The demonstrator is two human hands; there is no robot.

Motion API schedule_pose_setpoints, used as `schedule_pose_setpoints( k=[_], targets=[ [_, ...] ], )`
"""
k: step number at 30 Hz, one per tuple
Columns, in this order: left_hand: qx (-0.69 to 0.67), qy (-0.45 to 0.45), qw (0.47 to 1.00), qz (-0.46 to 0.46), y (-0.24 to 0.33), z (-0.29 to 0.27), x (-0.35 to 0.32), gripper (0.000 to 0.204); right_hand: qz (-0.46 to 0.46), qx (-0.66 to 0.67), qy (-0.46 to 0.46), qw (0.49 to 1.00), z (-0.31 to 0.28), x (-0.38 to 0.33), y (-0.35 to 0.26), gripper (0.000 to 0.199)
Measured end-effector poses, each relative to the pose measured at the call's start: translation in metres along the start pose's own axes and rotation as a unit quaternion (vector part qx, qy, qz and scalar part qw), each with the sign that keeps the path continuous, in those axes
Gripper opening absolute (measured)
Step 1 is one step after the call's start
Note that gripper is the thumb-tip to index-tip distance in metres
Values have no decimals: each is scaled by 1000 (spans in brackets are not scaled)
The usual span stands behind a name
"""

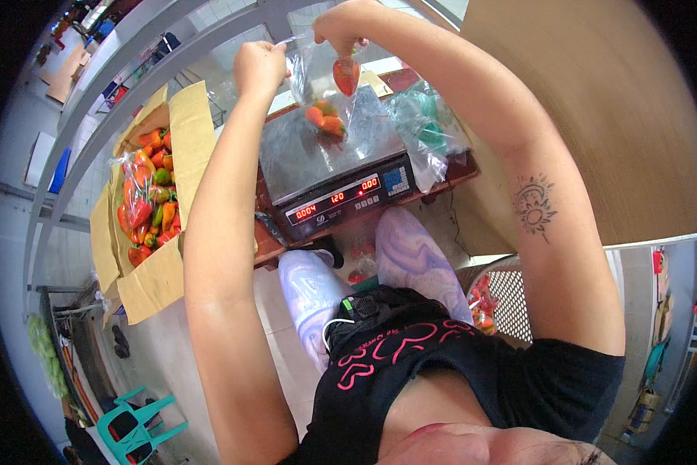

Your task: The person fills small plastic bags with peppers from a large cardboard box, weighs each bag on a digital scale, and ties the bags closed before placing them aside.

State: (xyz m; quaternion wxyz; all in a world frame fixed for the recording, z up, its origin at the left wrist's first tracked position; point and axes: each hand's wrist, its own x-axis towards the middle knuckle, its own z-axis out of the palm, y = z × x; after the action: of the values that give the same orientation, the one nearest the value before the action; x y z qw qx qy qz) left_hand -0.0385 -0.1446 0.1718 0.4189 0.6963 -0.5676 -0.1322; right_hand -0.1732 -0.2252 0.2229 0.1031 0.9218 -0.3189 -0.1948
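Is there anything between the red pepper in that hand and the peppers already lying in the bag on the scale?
Nothing visible. The right hand holds the red pepper inside the clear bag, whose mouth the left hand holds open. Below is only open bag down to the peppers lying on the scale.

Scale [329, 159] platform mostly bare at its 6 and 9 o'clock; bag [329, 93] with peppers [325, 118] occupies the 12 o'clock edge. Left hand [259, 66] and right hand [344, 23] pinch the bag mouth above, blocking approach from 12. Crumpled plastic [426, 132] crowds the platform's 3 o'clock side, touching it. Open box [182, 132] of peppers stands at 9 o'clock, its flap close beside the left forearm; narrow gap between. Knees fill the 6 o'clock side below the display. Basket [511, 294] at 5 o'clock.
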Motion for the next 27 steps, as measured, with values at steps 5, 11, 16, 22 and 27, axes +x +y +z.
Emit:
schedule_pose_setpoints(
  k=[5, 11, 16, 22, 27],
  targets=[
    [118, -91, 987, -59, 1, -9, -10, 18, -58, 14, 102, 993, 29, 11, -3, 21],
    [293, -183, 937, -57, -31, -14, -11, 14, -84, 151, 131, 976, 27, 8, -26, 25],
    [297, -157, 939, -74, -43, -18, -16, 14, -162, 151, 193, 956, 18, 8, -35, 25],
    [287, -238, 924, -81, -26, -25, -28, 34, -139, 153, 304, 930, 2, -20, -38, 17],
    [250, -226, 940, -52, -38, -24, -27, 54, -32, 137, 281, 949, 5, -35, -39, 20]
  ],
)
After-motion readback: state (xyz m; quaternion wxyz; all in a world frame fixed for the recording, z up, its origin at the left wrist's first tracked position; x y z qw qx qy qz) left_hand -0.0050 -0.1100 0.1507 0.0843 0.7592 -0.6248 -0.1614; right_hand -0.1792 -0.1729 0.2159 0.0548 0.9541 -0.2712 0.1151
